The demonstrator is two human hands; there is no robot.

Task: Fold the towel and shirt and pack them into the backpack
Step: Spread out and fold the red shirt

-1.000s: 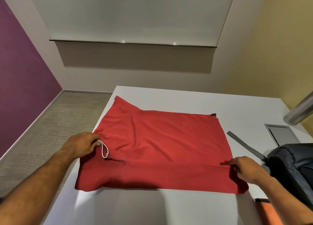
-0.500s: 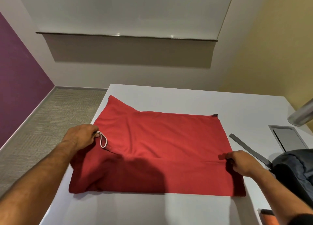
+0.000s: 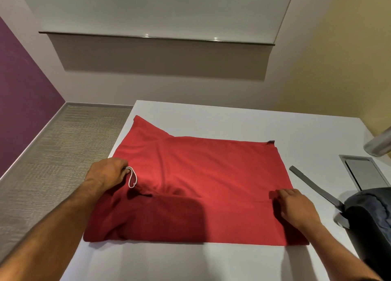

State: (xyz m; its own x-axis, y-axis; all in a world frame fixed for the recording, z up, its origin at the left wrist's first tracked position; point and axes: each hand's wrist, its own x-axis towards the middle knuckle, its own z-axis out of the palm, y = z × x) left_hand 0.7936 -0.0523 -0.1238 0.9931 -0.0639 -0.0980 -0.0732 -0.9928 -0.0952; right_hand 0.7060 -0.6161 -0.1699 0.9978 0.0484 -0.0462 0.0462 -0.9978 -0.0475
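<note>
A red towel (image 3: 207,175) lies spread on the white table (image 3: 232,124), its near part doubled over toward the middle. My left hand (image 3: 106,173) pinches the folded edge at the towel's left side, beside a small white hanging loop (image 3: 132,178). My right hand (image 3: 296,206) grips the same folded edge at the right side. A dark grey backpack (image 3: 370,223) sits at the table's right edge, cut off by the frame, with a grey strap (image 3: 313,185) trailing toward the towel. No shirt is in view.
A grey hatch plate (image 3: 364,173) is set into the table at the far right, with a metallic cylinder (image 3: 378,145) above it. Carpeted floor (image 3: 63,153) lies past the table's left edge. A purple wall stands left and a yellow wall right.
Both hands have carried the folded edge a little farther up the towel. The view has tilted, and the orange item at the lower right has left the frame.
</note>
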